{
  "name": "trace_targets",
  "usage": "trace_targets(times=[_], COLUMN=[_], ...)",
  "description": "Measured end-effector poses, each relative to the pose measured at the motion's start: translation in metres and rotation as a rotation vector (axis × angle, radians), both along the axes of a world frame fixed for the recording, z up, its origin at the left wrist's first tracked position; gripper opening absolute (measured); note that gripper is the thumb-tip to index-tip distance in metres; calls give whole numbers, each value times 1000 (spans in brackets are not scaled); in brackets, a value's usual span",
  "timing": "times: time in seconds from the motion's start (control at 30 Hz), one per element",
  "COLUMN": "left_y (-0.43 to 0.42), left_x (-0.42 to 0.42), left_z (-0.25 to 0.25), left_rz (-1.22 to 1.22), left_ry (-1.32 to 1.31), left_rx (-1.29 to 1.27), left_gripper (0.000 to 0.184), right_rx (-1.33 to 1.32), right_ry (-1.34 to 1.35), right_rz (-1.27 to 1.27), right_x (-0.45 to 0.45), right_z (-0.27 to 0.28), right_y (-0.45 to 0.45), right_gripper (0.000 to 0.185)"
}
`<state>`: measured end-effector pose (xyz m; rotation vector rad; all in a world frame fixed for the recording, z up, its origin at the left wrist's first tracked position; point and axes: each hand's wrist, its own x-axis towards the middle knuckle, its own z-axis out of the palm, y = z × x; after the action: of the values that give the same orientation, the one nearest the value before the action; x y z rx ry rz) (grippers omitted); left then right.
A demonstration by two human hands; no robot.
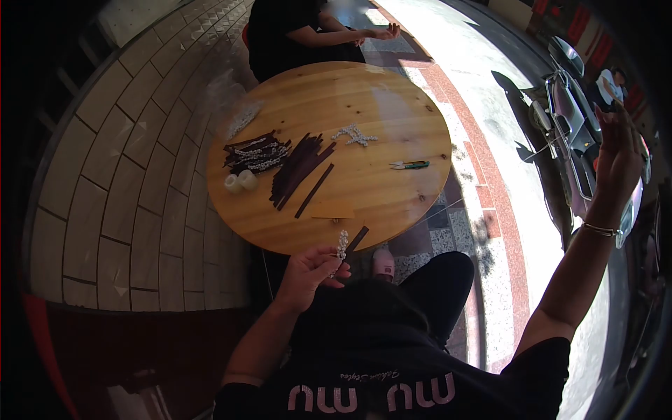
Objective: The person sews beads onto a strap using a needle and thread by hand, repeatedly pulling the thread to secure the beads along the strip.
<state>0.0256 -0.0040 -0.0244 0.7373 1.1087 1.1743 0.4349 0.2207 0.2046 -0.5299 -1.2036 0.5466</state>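
Two at once: gripping white beads [343, 243] and dark strip [358, 239] in left hand [313, 271], by near edge of bench [392, 203]. Can't tell grip of right hand [619, 145], raised well off to the side. Could drop beads past edge through a slack pinch. Pointing strip's free end away and right, long axis slanted; beads' axis nearly straight away.

The left hand [308, 276] is bent inward, with its thumb [325, 269] and its fingers brought together in a pinch. Behind this hand, the left forearm [264, 339] goes in a slanting line toward the body. The right hand [619, 155] is far to the right of the left hand and farther forward, its fingers mostly stretched. Behind it follow the right wrist [610, 210] and the extended right forearm [575, 280].
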Motion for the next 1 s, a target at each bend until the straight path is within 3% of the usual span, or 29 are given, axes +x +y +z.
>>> trace_targets(times=[0.1,0.43,0.73,0.8,0.93,1.0], left_y=[-1,-2,4,4,5,5], left_x=[1,0,5,4,2,2], left_z=[-4,-3,-18,-20,-16,-13], left_rz=[-14,-171,-19,-1,12,4], left_ry=[-36,5,97,49,-86,-180], left_rx=[2,54,31,7,-44,-55], left_gripper=[22,15,17,16,15,13], right_rx=[-55,-131,4,36,194,165], right_ry=[22,-88,-70,41,-72,-113], right_rz=[-93,94,178,-43,-78,-428], right_x=[-33,-36,-80,-105,-54,-42], right_z=[7,4,38,41,25,8], right_y=[11,92,41,9,-3,-15], right_gripper=[24,28,28,28,23,22])
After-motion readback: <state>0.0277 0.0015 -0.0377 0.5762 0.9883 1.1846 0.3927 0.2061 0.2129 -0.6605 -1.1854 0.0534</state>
